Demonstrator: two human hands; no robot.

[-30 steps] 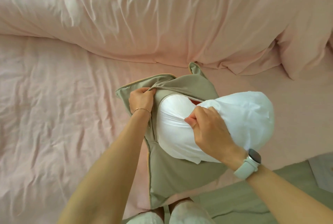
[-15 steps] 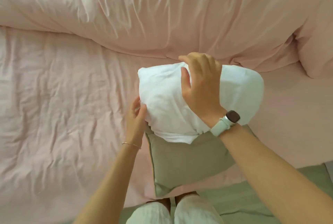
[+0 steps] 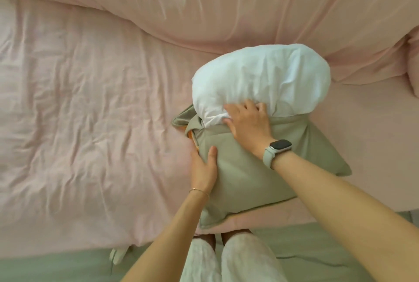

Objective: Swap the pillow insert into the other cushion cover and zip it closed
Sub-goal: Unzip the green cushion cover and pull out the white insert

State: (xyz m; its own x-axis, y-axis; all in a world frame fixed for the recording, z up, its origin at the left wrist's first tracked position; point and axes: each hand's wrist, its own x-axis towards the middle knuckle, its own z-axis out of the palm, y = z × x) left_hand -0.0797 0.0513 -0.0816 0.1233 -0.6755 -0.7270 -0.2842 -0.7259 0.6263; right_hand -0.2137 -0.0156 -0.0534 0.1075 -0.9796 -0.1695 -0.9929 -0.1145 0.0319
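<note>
While insert (image 3: 260,77) bulges from far end of cover (image 3: 249,175) on bed (image 3: 90,123), we press our right hand (image 3: 249,125) at cover mouth, fingers curled into white fabric, grasping it. Our left hand (image 3: 204,168) clasps cover's left edge, thumb on top, fingers tucked beneath. Insert mostly outside, beyond both hands.

Soft, even daylight, faint shadows, no glare; wide-angle bending at the edges, slight softness.

Matt olive cloth cover (image 3: 244,177); crinkled white insert (image 3: 260,75).
</note>
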